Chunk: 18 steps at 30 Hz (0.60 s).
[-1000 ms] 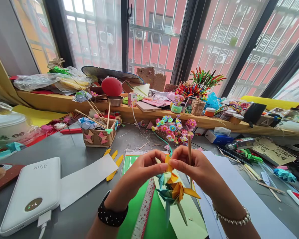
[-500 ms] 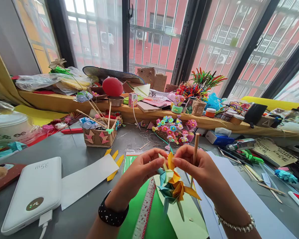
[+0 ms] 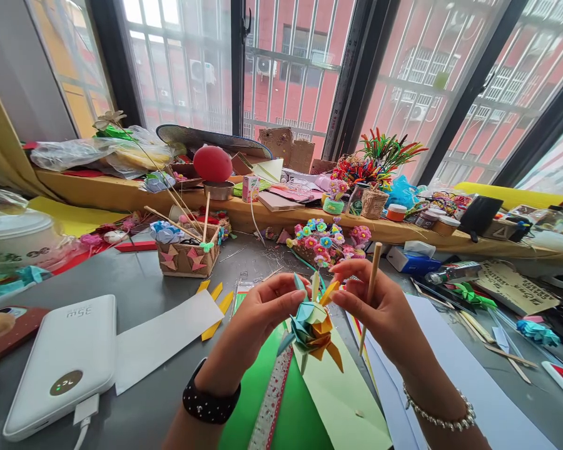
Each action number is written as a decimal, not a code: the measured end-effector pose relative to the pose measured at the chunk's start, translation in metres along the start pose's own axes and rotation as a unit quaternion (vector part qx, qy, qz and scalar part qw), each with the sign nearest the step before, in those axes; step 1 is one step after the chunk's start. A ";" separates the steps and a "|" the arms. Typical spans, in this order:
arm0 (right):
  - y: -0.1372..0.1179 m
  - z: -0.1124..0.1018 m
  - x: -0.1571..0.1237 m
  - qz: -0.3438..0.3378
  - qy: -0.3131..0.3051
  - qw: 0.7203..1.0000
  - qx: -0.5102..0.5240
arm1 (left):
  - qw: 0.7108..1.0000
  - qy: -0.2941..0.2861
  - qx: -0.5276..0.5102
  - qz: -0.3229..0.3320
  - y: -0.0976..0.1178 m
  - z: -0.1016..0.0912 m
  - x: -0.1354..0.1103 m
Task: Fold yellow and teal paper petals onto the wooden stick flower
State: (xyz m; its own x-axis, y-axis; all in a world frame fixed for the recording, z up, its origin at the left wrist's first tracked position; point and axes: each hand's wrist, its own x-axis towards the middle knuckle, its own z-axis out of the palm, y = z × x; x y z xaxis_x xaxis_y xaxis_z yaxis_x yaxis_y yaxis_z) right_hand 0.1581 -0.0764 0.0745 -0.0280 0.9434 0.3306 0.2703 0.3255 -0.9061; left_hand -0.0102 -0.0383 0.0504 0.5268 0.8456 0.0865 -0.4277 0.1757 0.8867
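Between both hands hangs a folded paper flower with blue, orange and pale green pointed petals. My left hand pinches its blue side between thumb and fingers. My right hand has thumb and fingertips at an upright orange petal, and a thin wooden stick stands upright, tucked in the same hand. Below the flower lie a pale green paper sheet, a patterned ruler and a green sheet.
A white power bank and a white paper strip lie on the left. Behind stands a cardboard box with sticks. White sheets and wooden strips lie to the right. A crowded ledge runs under the windows.
The paper flower has been turned and raised slightly, so its blue petals now face more to the left. My right hand has shifted a little right, with the stick tilting.
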 end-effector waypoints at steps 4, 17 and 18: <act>0.001 -0.001 -0.001 -0.030 0.001 0.998 -0.049 | 1.000 0.013 -0.011 -0.001 -0.001 -0.001 0.000; 0.002 0.002 -0.001 -0.169 0.077 0.982 -0.030 | 0.996 0.027 -0.062 0.055 0.001 0.003 0.000; 0.003 0.001 -0.001 -0.170 0.068 0.983 -0.012 | 0.996 0.023 -0.060 0.054 0.002 0.002 -0.001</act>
State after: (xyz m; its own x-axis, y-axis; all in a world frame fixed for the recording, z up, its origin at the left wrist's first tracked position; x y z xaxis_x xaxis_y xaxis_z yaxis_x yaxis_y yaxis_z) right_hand 0.1583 -0.0760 0.0713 0.0073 0.7625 0.6469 0.2906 0.6174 -0.7310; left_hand -0.0101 -0.0394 0.0529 0.4398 0.8847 0.1549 -0.5656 0.1388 0.8129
